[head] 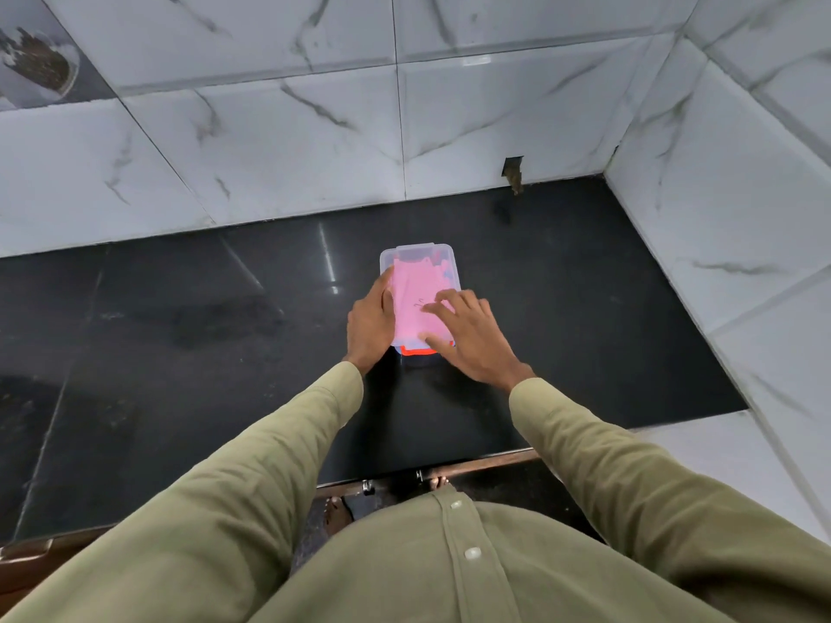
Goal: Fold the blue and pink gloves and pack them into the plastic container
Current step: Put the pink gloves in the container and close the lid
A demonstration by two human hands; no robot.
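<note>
A clear plastic container (416,253) stands on the black counter, its long side pointing away from me. A folded pink glove (411,294) lies on top inside it, and a bit of blue glove (446,272) shows at its far right corner. An orange-red strip (418,351) sticks out at the container's near end. My left hand (371,323) rests against the container's left side, thumb on the rim. My right hand (467,337) lies flat with spread fingers on the pink glove near the right near corner.
The black stone counter (180,353) is bounded by white marble-tile walls behind and to the right. A small dark notch (513,173) sits in the back wall at counter level. The counter's front edge runs just ahead of my body.
</note>
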